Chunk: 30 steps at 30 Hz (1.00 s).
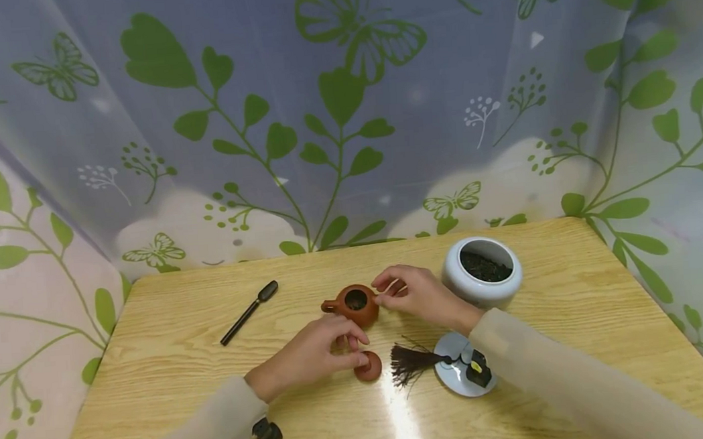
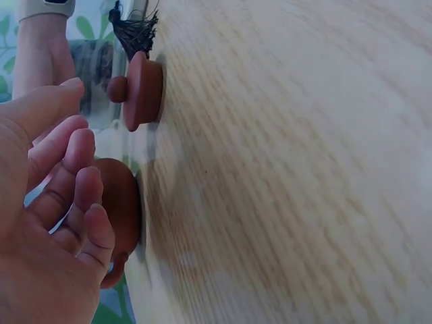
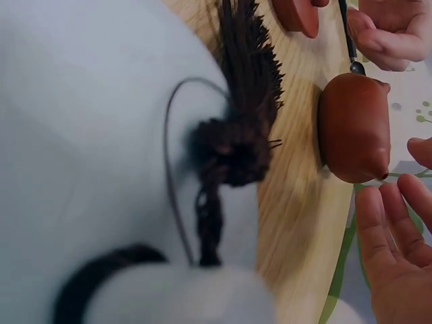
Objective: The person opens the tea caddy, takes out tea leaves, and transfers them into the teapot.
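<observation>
A small brown clay teapot (image 1: pixel 365 317) stands uncovered, dark tea leaves visible through its mouth. Its round lid (image 1: pixel 369 369) lies knob up on the table in front. My left hand (image 1: pixel 323 347) hovers beside that lid, thumb nearest; in the left wrist view a gap shows between the loosely bent fingers (image 2: pixel 86 189) and the lid's knob. Past the teapot's right side, my right hand (image 1: pixel 419 297) has its fingertips right at the spout. The right wrist view shows those fingers (image 3: pixel 371 216) relaxed, nothing between them and the thumb.
At the right, a white jar (image 1: pixel 454 280) holds dark tea leaves. Its pale lid (image 1: pixel 458 382), with a dark tassel (image 1: pixel 413 363), lies below the right forearm. A dark tea scoop (image 1: pixel 245 318) rests on the wooden table (image 1: pixel 170 324) at the left. A patterned curtain (image 1: pixel 385 177) hangs behind.
</observation>
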### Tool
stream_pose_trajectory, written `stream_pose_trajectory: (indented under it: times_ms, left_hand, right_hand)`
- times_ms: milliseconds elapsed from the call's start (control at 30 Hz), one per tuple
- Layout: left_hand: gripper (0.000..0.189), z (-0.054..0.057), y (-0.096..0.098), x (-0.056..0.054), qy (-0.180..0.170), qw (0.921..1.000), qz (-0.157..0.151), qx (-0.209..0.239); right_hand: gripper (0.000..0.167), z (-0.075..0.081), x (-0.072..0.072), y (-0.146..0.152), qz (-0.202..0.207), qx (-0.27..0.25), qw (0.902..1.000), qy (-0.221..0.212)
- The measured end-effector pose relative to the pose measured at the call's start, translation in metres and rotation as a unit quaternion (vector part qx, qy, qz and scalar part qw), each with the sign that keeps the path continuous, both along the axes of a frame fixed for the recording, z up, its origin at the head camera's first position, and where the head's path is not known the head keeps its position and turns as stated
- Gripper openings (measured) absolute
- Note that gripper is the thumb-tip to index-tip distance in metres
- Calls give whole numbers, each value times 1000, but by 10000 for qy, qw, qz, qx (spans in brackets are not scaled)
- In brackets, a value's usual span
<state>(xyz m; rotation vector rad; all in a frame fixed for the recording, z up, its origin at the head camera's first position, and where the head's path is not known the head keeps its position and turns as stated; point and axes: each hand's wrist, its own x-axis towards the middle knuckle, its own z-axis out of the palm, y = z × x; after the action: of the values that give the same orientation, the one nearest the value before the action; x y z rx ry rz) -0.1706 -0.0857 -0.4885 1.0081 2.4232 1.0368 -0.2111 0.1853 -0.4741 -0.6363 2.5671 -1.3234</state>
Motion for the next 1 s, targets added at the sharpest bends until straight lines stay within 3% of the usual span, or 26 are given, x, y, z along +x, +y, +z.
stream_pose_trajectory:
  times_ms: [533, 1000]
  left_hand:
    - [11, -6, 6, 3, -138, 9996, -205, -165]
    - [7, -12, 6, 3, -129, 9992, -359, -68]
  right_hand:
    - [17, -7, -8, -2, 152, 278, 9995, 89]
    - [12, -9, -7, -6, -62, 378, 9990, 212]
